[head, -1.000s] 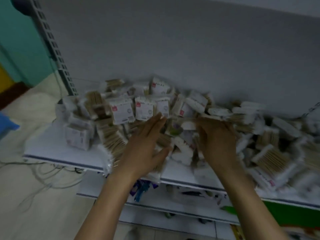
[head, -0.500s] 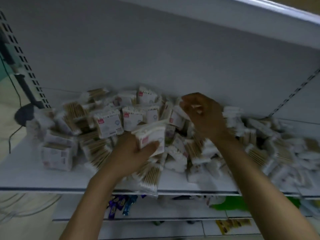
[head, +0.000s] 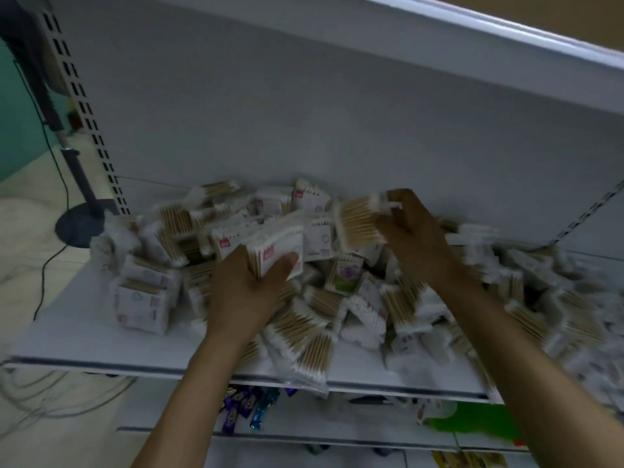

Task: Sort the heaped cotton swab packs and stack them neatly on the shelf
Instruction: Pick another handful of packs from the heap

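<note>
Since half a second ago, right hand [head: 412,231] has brought a pinched swab pack [head: 356,224] leftward above the heap [head: 337,309], frame centre. Left hand [head: 250,292] grips a small stack [head: 273,251], apparently two packs. Risk: elbows could knock packs overhanging the shelf [head: 84,332] edge.

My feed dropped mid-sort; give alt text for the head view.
The left hand grips a white-labelled pack of wooden cotton swabs while the right hand holds a clear pack of wooden swabs, both above a jumbled heap of swab packs on a white metal shelf.
</note>
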`<state>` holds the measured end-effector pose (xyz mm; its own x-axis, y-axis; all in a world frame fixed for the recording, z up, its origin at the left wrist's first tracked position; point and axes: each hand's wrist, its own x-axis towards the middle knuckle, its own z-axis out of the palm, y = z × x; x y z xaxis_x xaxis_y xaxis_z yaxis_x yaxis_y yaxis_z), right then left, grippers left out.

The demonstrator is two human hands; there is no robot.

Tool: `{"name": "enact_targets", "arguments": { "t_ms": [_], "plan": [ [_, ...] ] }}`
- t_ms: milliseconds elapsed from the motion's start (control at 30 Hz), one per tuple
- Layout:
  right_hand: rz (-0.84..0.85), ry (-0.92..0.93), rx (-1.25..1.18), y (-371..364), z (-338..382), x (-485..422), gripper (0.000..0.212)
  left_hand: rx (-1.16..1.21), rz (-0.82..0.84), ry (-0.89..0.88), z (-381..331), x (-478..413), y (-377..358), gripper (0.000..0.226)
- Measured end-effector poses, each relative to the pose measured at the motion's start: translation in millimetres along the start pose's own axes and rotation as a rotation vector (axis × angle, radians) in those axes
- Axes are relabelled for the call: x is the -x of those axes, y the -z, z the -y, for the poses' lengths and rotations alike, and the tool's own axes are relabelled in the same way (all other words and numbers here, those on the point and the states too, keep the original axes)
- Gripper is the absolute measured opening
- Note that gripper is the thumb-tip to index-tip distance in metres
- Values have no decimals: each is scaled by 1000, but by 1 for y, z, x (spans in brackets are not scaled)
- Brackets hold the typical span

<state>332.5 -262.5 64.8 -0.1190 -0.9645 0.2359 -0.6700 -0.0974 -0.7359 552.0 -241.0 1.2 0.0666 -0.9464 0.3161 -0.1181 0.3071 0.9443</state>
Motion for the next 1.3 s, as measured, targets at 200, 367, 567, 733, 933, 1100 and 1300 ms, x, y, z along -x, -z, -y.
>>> {"name": "enact_targets", "arguments": {
  "t_ms": [200, 367, 567, 733, 933, 1100, 1300],
  "plan": [
    [115, -319, -246, -18, 32, 30, 29, -31, -104, -143, 2, 1, -4, 33],
    [254, -340, -446, -56, 61, 57, 19, -120, 242, -180, 6, 11, -6, 79],
    [324, -456, -547, -69, 77, 55, 29, -177, 183, -49, 30, 7, 26, 95],
    [418, -355, -463, -82, 83, 45, 27, 56, 47, 47, 43, 14, 45, 79],
    [347, -84, -145, -106, 70, -4, 8, 477, -200, 240, 42, 13, 86, 80],
    [243, 400, 273, -149, 86, -68, 36, 574, -240, 263, 36, 19, 97, 98],
    [494, 434, 667, -193, 93, -115, 63, 595, -293, 316, 36, 37, 99, 52]
  ]
}}
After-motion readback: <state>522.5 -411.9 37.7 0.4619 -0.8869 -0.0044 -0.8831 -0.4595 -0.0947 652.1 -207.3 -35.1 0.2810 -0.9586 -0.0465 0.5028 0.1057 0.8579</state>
